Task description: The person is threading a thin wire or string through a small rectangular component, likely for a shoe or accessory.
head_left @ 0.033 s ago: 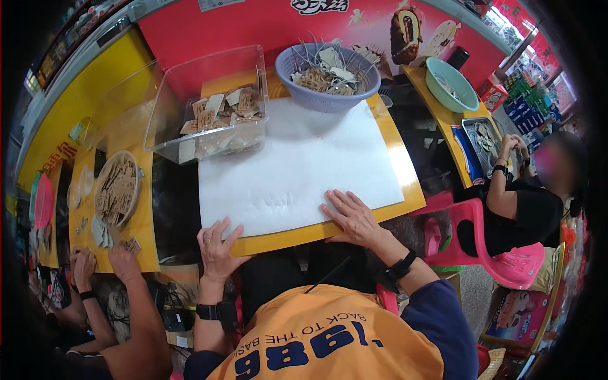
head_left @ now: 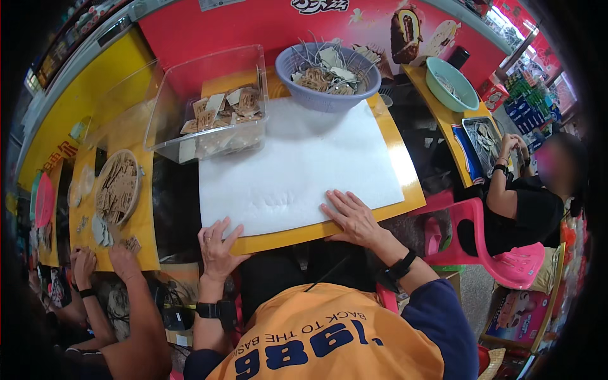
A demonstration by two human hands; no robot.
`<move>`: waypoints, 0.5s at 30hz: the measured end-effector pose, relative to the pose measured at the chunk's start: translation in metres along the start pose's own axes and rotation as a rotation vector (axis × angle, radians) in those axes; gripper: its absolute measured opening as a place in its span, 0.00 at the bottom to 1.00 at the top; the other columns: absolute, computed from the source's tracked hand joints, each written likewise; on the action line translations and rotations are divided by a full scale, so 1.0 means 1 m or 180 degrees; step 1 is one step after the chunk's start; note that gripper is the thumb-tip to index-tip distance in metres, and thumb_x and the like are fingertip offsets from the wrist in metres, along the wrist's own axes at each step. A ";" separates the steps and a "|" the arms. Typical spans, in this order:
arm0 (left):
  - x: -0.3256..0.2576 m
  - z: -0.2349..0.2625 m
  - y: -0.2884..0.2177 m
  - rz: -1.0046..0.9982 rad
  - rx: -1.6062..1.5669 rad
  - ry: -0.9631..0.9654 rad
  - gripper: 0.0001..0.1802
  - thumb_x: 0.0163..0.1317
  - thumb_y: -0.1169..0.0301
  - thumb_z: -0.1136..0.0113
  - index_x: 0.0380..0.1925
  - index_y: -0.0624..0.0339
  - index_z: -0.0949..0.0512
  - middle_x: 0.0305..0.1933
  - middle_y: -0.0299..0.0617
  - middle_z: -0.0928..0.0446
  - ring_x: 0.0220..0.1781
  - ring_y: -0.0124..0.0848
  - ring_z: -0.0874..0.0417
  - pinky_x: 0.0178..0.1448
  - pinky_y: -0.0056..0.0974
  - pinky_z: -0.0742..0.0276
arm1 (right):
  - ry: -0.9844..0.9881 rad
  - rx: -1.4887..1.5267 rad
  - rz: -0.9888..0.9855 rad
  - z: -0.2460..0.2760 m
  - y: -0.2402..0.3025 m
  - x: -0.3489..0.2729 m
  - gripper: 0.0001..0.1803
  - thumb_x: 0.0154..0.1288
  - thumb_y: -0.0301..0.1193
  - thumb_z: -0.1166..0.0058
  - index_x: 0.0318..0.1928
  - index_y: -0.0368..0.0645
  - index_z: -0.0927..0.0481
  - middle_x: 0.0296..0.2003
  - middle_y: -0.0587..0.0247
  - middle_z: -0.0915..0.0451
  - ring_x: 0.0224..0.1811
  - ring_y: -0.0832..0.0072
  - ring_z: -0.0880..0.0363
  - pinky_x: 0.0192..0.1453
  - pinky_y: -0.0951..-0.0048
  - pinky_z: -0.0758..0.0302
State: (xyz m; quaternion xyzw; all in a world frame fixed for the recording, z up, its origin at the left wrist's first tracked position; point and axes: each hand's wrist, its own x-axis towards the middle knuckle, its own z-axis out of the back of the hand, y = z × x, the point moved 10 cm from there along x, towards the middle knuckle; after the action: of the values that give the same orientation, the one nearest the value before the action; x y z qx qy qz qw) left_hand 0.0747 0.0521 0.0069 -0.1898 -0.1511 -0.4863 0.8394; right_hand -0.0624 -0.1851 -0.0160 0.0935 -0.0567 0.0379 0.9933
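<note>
Both hands rest at the near edge of a white foam sheet [head_left: 297,171] spread over a yellow table [head_left: 405,171]. My left hand [head_left: 218,248] lies at the sheet's near left corner, fingers apart, holding nothing. Flat on the sheet's near right part, my right hand [head_left: 353,218] has its fingers spread and holds nothing. Beyond them, a clear plastic bin [head_left: 209,136] holds brown and white card pieces [head_left: 221,111]. A lavender basket [head_left: 335,98] at the far edge is heaped with similar cards and pale strings.
At left, another person's hands [head_left: 123,261] work beside a round basket [head_left: 136,190] of brown pieces. A person in black [head_left: 538,202] sits at right near a metal tray [head_left: 481,142] and a green basin [head_left: 453,88]. A pink chair [head_left: 472,234] stands close on my right.
</note>
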 end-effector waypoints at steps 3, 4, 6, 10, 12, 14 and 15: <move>-0.006 0.000 -0.004 -0.0172 0.0085 -0.0092 0.37 0.29 0.53 0.22 0.46 0.50 0.19 0.53 0.43 0.25 0.55 0.44 0.26 0.58 0.49 0.35 | -0.0134 0.0005 0.0017 0.000 0.005 -0.007 0.42 0.51 0.49 0.35 0.63 0.44 0.33 0.66 0.49 0.37 0.69 0.55 0.39 0.71 0.54 0.41; -0.008 -0.002 -0.002 -0.0160 0.0093 -0.0078 0.37 0.29 0.53 0.22 0.46 0.50 0.19 0.53 0.43 0.25 0.55 0.44 0.26 0.58 0.49 0.35 | -0.0128 0.0023 0.0025 -0.002 0.006 -0.010 0.42 0.51 0.49 0.35 0.63 0.44 0.33 0.66 0.49 0.37 0.69 0.55 0.39 0.71 0.54 0.41; -0.012 -0.001 -0.006 -0.0345 0.0108 -0.0217 0.36 0.29 0.56 0.22 0.45 0.52 0.19 0.52 0.43 0.24 0.53 0.43 0.25 0.55 0.49 0.33 | -0.0323 0.0003 0.0044 0.001 0.007 -0.014 0.41 0.50 0.46 0.33 0.62 0.43 0.32 0.64 0.48 0.34 0.68 0.55 0.37 0.70 0.55 0.39; -0.012 -0.006 -0.003 -0.0355 0.0126 -0.0348 0.35 0.31 0.57 0.22 0.45 0.53 0.19 0.51 0.43 0.24 0.53 0.43 0.25 0.54 0.49 0.32 | -0.0419 -0.0037 0.0078 0.005 0.007 -0.010 0.40 0.49 0.44 0.32 0.62 0.42 0.31 0.65 0.49 0.34 0.68 0.55 0.37 0.69 0.56 0.38; -0.012 -0.008 -0.004 -0.0354 0.0161 -0.0325 0.36 0.31 0.57 0.22 0.47 0.52 0.20 0.51 0.42 0.25 0.53 0.42 0.25 0.55 0.48 0.32 | -0.0340 -0.0033 -0.0126 0.008 0.007 -0.010 0.39 0.50 0.43 0.33 0.62 0.41 0.31 0.65 0.50 0.34 0.67 0.54 0.36 0.68 0.56 0.36; -0.007 -0.007 -0.003 -0.0316 0.0139 -0.0273 0.38 0.30 0.57 0.22 0.48 0.51 0.21 0.51 0.42 0.25 0.53 0.42 0.26 0.56 0.48 0.33 | -0.0363 0.0094 -0.0191 0.019 0.012 -0.005 0.38 0.52 0.42 0.34 0.61 0.40 0.30 0.63 0.49 0.32 0.66 0.54 0.34 0.68 0.57 0.36; -0.006 -0.008 -0.003 -0.0298 0.0089 -0.0212 0.39 0.30 0.56 0.22 0.49 0.51 0.22 0.51 0.42 0.26 0.54 0.41 0.27 0.56 0.47 0.33 | -0.0375 0.0214 -0.0289 0.024 0.011 -0.002 0.36 0.53 0.41 0.34 0.61 0.39 0.30 0.62 0.49 0.30 0.65 0.55 0.32 0.67 0.58 0.35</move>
State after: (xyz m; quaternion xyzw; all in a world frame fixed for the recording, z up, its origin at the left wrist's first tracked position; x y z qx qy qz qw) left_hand 0.0701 0.0516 -0.0017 -0.1869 -0.1945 -0.5163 0.8128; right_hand -0.0679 -0.1791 0.0091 0.1313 -0.1095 -0.0108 0.9852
